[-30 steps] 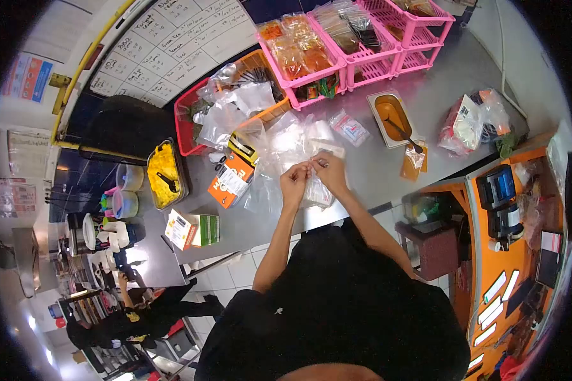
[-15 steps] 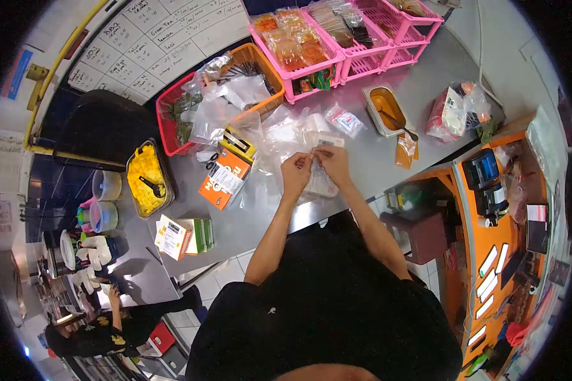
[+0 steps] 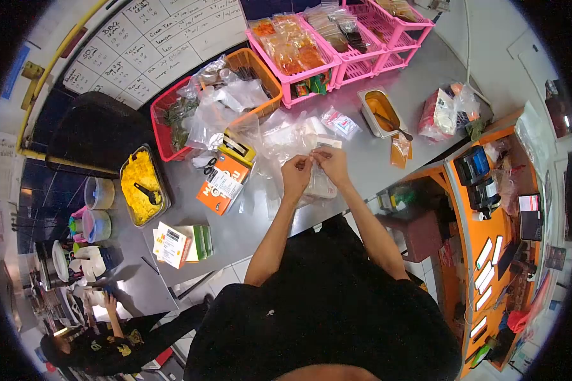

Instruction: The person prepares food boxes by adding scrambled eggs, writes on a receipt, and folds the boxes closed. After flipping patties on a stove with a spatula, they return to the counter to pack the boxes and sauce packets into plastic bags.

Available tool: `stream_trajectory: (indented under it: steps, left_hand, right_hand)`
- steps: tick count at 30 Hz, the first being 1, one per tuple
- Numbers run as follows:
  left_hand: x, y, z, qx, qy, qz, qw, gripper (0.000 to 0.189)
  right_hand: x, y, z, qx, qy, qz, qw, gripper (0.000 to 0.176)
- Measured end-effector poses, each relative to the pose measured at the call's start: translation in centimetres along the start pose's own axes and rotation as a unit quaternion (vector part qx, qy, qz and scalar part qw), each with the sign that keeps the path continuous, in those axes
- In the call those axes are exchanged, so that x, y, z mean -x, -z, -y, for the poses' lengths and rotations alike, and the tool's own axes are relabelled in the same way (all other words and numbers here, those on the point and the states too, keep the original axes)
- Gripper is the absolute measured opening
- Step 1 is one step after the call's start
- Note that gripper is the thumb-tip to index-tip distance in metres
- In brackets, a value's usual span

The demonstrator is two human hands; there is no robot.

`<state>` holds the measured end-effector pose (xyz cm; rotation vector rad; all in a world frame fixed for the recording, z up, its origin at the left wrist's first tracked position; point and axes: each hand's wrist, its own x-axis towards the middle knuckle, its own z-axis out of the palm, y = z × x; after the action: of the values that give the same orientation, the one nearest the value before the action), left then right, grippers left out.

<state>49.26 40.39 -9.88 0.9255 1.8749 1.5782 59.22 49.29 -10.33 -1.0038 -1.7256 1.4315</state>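
Observation:
Both my hands meet over a clear plastic bag near the front edge of the steel table. My left hand is closed, fingers pinched together. My right hand touches it from the right, also pinched. What lies between the fingertips is too small to make out; it may be the bag's edge. More clear plastic bags lie just beyond. An orange box with a paper label sits left of my hands, with scissors and a yellow box beside it.
Pink baskets of sauce packets, an orange basket and a red basket stand behind. A tray of yellow food is left, a metal sauce pan right. A co-worker is at the lower left.
The whole view has shifted slightly. My hands remain together over the bag, with little visible change in their grip. The co-worker's arm and body have moved a little at the lower left.

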Motion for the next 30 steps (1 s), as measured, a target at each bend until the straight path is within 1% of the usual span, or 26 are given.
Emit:
stream_trajectory:
  steps: [6,7,8,9,10,11,12,13,15,16,17,18,19,21,23,24,25,27,28,30]
  left_hand:
    - [-0.4,-0.2,0.1,0.01,0.005,0.003,1.0,0.017]
    - [-0.4,-0.3,0.1,0.011,0.004,0.006,1.0,0.017]
    - [-0.3,-0.3,0.0,0.021,0.009,-0.014,1.0,0.016]
    - [-0.5,-0.3,-0.1,0.03,0.013,-0.032,0.999,0.015]
    - [-0.4,-0.4,0.0,0.033,0.009,-0.024,0.999,0.015]
    - [-0.2,-0.6,0.2,0.026,0.011,-0.037,0.999,0.014]
    - [-0.2,-0.8,0.4,0.019,0.016,-0.048,0.999,0.014]
    - [0.1,-0.7,0.3,0.019,0.021,-0.038,0.999,0.014]
    - [0.5,-0.6,-0.2,-0.016,-0.03,-0.054,0.998,0.009]
    - [0.7,-0.7,-0.8,-0.017,-0.03,-0.042,0.999,0.009]
    - [0.8,-0.9,-1.4,-0.026,-0.038,-0.067,0.997,0.009]
    - [1.0,-1.1,-1.8,-0.035,-0.046,-0.093,0.994,0.01]
    - [1.1,-1.2,-1.9,-0.033,-0.048,-0.085,0.995,0.01]
    - [1.5,-1.1,-2.0,-0.032,-0.09,-0.073,0.993,0.01]
    - [1.8,-0.9,-1.7,-0.044,-0.093,-0.058,0.993,0.01]
    - [1.9,-0.6,-1.4,-0.049,-0.095,-0.045,0.993,0.011]
    - [1.9,-0.6,-1.1,-0.056,-0.095,-0.032,0.993,0.012]
    - [1.8,-1.0,-0.9,-0.038,-0.082,-0.036,0.995,0.013]
    - [1.8,-1.1,-0.8,-0.018,-0.071,-0.042,0.996,0.013]
    - [1.6,-1.0,-0.7,-0.025,-0.058,-0.034,0.997,0.013]
  right_hand:
    - [0.4,0.0,0.4,0.034,-0.022,0.004,0.999,0.008]
    - [0.7,0.0,0.9,0.066,0.034,-0.001,0.997,0.01]
    - [1.1,-0.1,1.4,0.098,0.09,-0.008,0.991,0.011]
    - [1.5,-0.5,1.4,0.1,0.091,-0.015,0.991,0.011]
    - [1.9,-1.0,1.2,0.056,0.088,-0.05,0.993,0.012]
    - [2.2,-1.4,1.1,0.013,0.085,-0.083,0.993,0.014]
    - [2.5,-1.8,1.6,-0.096,0.0,-0.085,0.992,0.015]
    - [2.7,-1.9,1.6,-0.094,-0.007,-0.094,0.991,0.015]
    - [2.5,-1.9,1.5,-0.06,-0.021,-0.074,0.995,0.015]
    - [2.4,-2.0,1.5,-0.062,-0.033,-0.074,0.995,0.012]
    - [2.2,-2.0,1.7,-0.062,-0.033,-0.086,0.994,0.012]
    - [2.1,-2.2,1.6,-0.048,-0.053,-0.091,0.993,0.01]
    - [2.2,-2.4,1.6,-0.035,-0.074,-0.094,0.992,0.009]
    - [2.4,-3.3,1.7,-0.053,-0.085,-0.117,0.988,0.008]
    - [3.2,-4.4,1.6,-0.041,-0.076,-0.216,0.973,0.007]
    - [3.8,-4.9,1.6,-0.069,-0.055,-0.233,0.969,0.005]
    - [4.3,-5.1,1.5,-0.068,-0.059,-0.235,0.968,0.005]
    - [5.0,-5.5,1.4,-0.037,-0.025,-0.245,0.968,0.003]
    - [5.2,-5.3,2.3,-0.039,-0.03,-0.244,0.969,0.003]
    - [5.5,-4.4,3.8,-0.019,0.01,-0.238,0.971,0.004]
